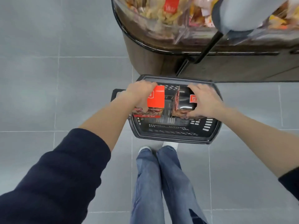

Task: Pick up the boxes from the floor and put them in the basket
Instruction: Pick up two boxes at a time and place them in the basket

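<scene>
Over basket [174, 139]: left hand [139, 92] grips red box [156, 98]; right hand [205, 102] grips black box [184, 101].
Upper right: snack counter [145, 62] just behind basket.

This is a shop, most likely a supermarket or snack store. A rounded display stand [145, 62] with a black rim carries clear bins [182, 33] heaped with wrapped snacks [161, 15], a red card [171, 4] with white lettering stuck among them, the kind of loose-goods island that stands in a shop aisle. Just in front of it a black plastic shopping basket [174, 136] with slotted walls sits on a floor [48, 62] of large grey tiles, and the red box [156, 97] and black box [184, 98] over it are printed retail cartons with brand labels.
</scene>
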